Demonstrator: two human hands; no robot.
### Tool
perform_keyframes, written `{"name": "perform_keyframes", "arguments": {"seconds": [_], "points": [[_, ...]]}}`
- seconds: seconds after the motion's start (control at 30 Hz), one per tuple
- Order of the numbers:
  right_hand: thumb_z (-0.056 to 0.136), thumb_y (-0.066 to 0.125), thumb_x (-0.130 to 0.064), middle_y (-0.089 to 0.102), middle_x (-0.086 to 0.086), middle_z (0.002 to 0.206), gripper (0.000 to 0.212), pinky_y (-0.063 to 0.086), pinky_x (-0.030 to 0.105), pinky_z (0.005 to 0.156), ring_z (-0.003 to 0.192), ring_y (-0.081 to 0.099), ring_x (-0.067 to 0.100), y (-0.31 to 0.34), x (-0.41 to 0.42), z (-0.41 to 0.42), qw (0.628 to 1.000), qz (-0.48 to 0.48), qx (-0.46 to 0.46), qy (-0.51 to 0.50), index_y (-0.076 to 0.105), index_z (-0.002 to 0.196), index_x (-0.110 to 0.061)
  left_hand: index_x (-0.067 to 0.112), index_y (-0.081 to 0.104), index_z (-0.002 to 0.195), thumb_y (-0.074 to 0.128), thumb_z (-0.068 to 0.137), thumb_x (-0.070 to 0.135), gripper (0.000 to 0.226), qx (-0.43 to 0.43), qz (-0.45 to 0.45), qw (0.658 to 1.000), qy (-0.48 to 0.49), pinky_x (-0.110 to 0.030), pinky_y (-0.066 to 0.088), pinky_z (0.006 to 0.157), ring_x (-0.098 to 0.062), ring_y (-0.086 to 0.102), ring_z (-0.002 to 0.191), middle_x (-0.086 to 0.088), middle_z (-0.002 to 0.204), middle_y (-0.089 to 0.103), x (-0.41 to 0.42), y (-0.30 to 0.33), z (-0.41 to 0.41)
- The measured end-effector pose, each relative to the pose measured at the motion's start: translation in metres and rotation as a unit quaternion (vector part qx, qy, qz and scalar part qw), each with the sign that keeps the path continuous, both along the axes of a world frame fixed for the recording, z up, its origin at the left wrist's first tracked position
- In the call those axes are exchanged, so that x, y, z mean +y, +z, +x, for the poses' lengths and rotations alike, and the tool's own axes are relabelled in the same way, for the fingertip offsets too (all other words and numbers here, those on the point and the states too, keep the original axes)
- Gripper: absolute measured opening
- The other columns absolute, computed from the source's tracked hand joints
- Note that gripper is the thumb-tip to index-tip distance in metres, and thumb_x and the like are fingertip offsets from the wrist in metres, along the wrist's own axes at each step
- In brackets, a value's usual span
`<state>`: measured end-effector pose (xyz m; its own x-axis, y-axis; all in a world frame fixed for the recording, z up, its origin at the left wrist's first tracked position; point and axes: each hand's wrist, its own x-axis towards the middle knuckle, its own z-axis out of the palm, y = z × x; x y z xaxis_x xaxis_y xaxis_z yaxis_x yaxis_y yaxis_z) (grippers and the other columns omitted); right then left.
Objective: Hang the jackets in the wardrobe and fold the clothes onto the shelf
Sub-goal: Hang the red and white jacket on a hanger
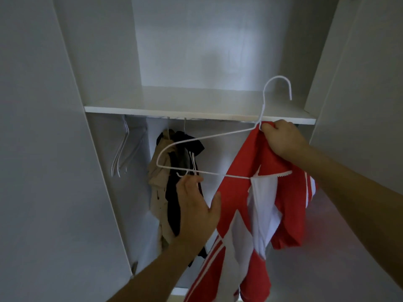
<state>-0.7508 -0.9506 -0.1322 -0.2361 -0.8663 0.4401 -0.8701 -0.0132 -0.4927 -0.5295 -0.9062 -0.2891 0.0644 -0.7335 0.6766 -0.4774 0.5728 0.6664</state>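
Two bare forearms come into view from the lower edge, one from the lower left and one from the right side. Neither shows a sleeve, cuff or glove anywhere along its visible length. The left hand (197, 211) has no ring, watch or band at the wrist. The right hand (283, 139) is likewise unadorned, with nothing worn at the wrist or on the fingers. No other part of the person shows.
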Motion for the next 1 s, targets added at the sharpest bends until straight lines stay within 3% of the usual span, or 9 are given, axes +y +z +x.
{"name": "perform_keyframes", "arguments": {"seconds": [0.03, 0.1, 0.17, 0.33, 0.43, 0.5, 0.63, 0.77, 1.0], "points": [[0.091, 0.038, -0.045, 0.057, 0.011, 0.082, 0.038, 0.035, 0.033, 0.071, 0.077, 0.051, 0.027, 0.002, 0.001, 0.001, 1.0, -0.006, -0.003, -0.003, 0.057, 0.07, -0.019, 0.015, 0.048, 0.123, 0.074, 0.084, 0.028, 0.049, 0.081, 0.162, 0.981, -0.076, -0.031, 0.043, 0.096, -0.015, 0.044, 0.115, -0.005, 0.128, 0.042, -0.003, -0.001, -0.01], [0.09, 0.038, -0.046, 0.061, 0.016, 0.084, 0.04, 0.035, 0.033, 0.069, 0.074, 0.051, 0.027, 0.003, 0.004, 0.002, 1.0, -0.023, -0.004, -0.009, 0.053, 0.065, -0.018, 0.016, 0.064, 0.117, 0.072, 0.088, 0.023, 0.03, 0.172, 0.415, 0.856, -0.256, -0.03, 0.052, 0.089, -0.018, 0.06, 0.106, -0.008, 0.124, 0.061, -0.017, 0.006, -0.025], [0.089, 0.039, -0.045, 0.065, 0.018, 0.089, 0.037, 0.035, 0.032, 0.068, 0.071, 0.05, 0.025, 0.002, 0.009, -0.002, 0.999, -0.041, 0.01, -0.014, 0.055, 0.067, -0.02, 0.007, 0.068, 0.118, 0.063, 0.094, 0.019, 0.027, 0.125, 0.482, 0.804, -0.324, -0.027, 0.057, 0.077, -0.017, 0.069, 0.085, -0.014, 0.115, 0.069, -0.038, 0.011, -0.023], [0.091, 0.047, -0.039, 0.067, 0.024, 0.091, 0.037, 0.041, 0.034, 0.071, 0.084, 0.061, 0.04, -0.013, 0.027, -0.033, 0.996, -0.076, 0.044, -0.03, 0.067, 0.079, -0.009, 0.012, 0.079, 0.094, 0.07, 0.086, 0.023, 0.016, 0.168, 0.469, 0.781, -0.375, -0.031, 0.059, 0.073, -0.022, 0.073, 0.087, -0.012, 0.101, 0.075, -0.093, 0.062, 0.039], [0.091, 0.051, -0.039, 0.067, 0.024, 0.084, 0.039, 0.045, 0.035, 0.067, 0.077, 0.062, 0.039, -0.029, 0.031, -0.035, 0.993, -0.037, 0.108, -0.023, 0.069, 0.083, -0.006, 0.007, 0.069, 0.118, 0.088, 0.063, 0.035, 0.065, 0.118, 0.51, 0.79, -0.32, -0.046, 0.056, 0.086, -0.032, 0.07, 0.099, -0.019, 0.114, 0.069, -0.118, 0.105, 0.072], [0.091, 0.045, -0.047, 0.067, 0.021, 0.084, 0.047, 0.044, 0.033, 0.065, 0.072, 0.059, 0.035, -0.033, 0.029, -0.028, 0.99, -0.031, 0.131, -0.029, 0.07, 0.089, -0.007, 0.01, 0.072, 0.11, 0.085, 0.068, 0.042, 0.055, -0.002, 0.48, 0.838, -0.261, -0.045, 0.056, 0.09, -0.029, 0.071, 0.096, -0.015, 0.108, 0.073, -0.122, 0.133, 0.08], [0.092, 0.032, -0.059, 0.066, 0.021, 0.092, 0.062, 0.046, 0.037, 0.071, 0.08, 0.061, 0.037, -0.026, 0.022, -0.016, 0.984, -0.009, 0.146, -0.1, 0.066, 0.095, -0.008, 0.026, 0.07, 0.073, 0.062, 0.089, 0.053, 0.032, -0.259, 0.364, 0.888, -0.113, -0.016, 0.053, 0.051, -0.006, 0.069, 0.058, 0.01, 0.063, 0.071, -0.108, 0.174, 0.071], [0.094, 0.034, -0.06, 0.066, 0.021, 0.098, 0.061, 0.046, 0.038, 0.075, 0.088, 0.063, 0.038, -0.012, 0.018, 0.01, 0.985, -0.008, 0.135, -0.105, 0.066, 0.096, -0.007, 0.01, 0.071, 0.097, 0.064, 0.093, 0.032, 0.024, -0.076, 0.426, 0.891, -0.138, -0.037, 0.059, 0.074, -0.025, 0.07, 0.078, -0.009, 0.087, 0.073, -0.09, 0.174, 0.045], [0.087, 0.053, -0.056, 0.058, 0.002, 0.119, 0.048, 0.042, 0.026, 0.078, 0.102, 0.06, 0.022, 0.003, 0.029, 0.061, 0.99, -0.036, 0.034, 0.129, 0.05, 0.127, -0.03, 0.01, 0.062, 0.091, 0.046, 0.097, 0.013, 0.018, 0.175, 0.424, 0.86, -0.223, -0.028, 0.053, 0.045, -0.016, 0.066, 0.053, -0.005, 0.061, 0.07, -0.07, 0.193, 0.002]]}}
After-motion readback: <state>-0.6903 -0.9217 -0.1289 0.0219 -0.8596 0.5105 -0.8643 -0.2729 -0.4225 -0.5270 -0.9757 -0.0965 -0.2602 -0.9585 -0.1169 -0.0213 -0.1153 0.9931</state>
